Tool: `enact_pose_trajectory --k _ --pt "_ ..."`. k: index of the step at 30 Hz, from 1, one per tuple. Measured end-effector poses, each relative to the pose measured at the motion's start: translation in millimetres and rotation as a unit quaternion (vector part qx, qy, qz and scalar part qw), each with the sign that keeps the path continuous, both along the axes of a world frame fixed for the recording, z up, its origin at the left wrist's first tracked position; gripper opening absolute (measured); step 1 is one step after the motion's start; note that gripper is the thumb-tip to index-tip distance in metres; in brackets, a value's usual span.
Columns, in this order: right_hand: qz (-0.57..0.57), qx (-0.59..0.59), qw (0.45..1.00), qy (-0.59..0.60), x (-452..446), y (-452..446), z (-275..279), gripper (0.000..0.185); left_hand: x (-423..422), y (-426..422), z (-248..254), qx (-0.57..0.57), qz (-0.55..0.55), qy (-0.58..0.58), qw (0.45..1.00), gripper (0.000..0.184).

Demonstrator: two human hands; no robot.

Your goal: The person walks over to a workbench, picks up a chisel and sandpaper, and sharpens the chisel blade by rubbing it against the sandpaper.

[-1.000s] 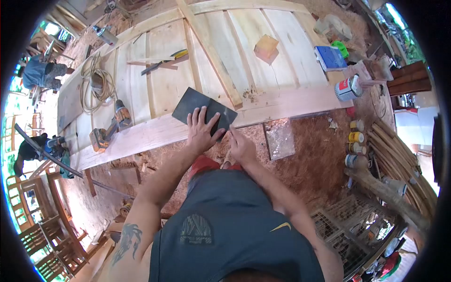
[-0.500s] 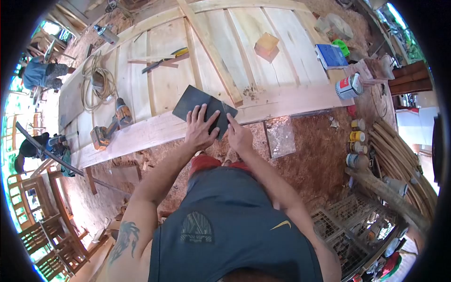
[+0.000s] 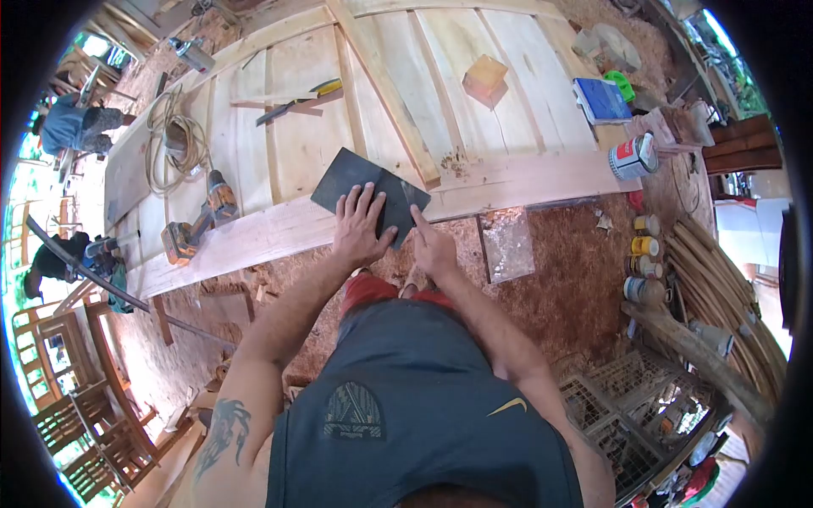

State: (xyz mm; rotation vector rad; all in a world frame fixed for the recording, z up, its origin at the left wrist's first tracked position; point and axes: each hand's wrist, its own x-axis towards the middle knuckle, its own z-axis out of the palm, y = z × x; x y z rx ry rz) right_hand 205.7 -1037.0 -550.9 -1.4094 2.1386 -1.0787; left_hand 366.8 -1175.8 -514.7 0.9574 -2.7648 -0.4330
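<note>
A dark rectangular sheet of sandpaper (image 3: 343,173), with a faint line across it, lies over the near edge of the wooden panel (image 3: 483,199) and sticks out past that edge. Flat on its near part rests my left hand (image 3: 362,229), fingers spread. My right hand (image 3: 434,250) is at the sheet's right edge, its index finger stretched along that edge and the other fingers curled; its thumb is hidden. A long wooden strip (image 3: 385,93) crosses the panel just beyond the sheet.
On the panel lie a cordless drill (image 3: 190,229), a coiled hose (image 3: 174,144), a yellow-handled tool (image 3: 326,87), a wooden block (image 3: 485,74), a blue book (image 3: 601,100) and a paint can (image 3: 631,157). Jars (image 3: 645,245) stand at right. A person (image 3: 76,127) is at far left.
Both hands stay on the sheet in nearly the same places. The view has shifted very slightly.
</note>
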Motion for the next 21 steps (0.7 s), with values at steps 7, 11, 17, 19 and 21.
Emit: enact_pose_trajectory --k 7,11,17,19,21 --pt "-0.004 0.060 0.998 -0.007 -6 -17 14 0.055 0 -1 2 -0.003 -0.001 -0.001 1.000 0.081" --pt "-0.002 -0.006 1.000 0.029 3 3 5 0.055 -2 -5 1 -0.010 -0.001 -0.016 1.000 0.081" --pt "0.002 0.034 0.999 0.035 -3 -4 10 0.056 1 1 4 0.002 0.001 -0.018 1.000 0.080" --pt "0.001 0.002 1.000 0.029 -5 -3 7 0.055 -1 -1 6 0.000 -0.002 -0.020 1.000 0.080" --pt "0.005 0.014 1.000 0.011 1 26 9 0.055 -3 -2 6 -0.003 -0.001 -0.020 1.000 0.080"
